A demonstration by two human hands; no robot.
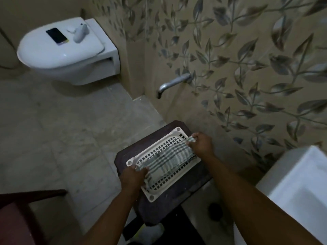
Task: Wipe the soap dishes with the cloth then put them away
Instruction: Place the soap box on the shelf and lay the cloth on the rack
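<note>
A white perforated plastic soap dish (160,147) lies flat on a dark stool (169,207). A green-and-white checked cloth (169,159) is stretched across the dish. My left hand (133,175) pinches the cloth's near-left end at the dish's left edge. My right hand (201,143) grips the cloth's far-right end, lifted slightly above the dish's right corner. Both forearms reach in from the bottom of the view.
A white toilet (62,50) with a phone (57,35) and small white items on its lid stands at the far left. A metal tap (174,84) juts from the leaf-patterned wall. A white basin (300,188) sits at the right, a dark red chair (19,216) bottom left.
</note>
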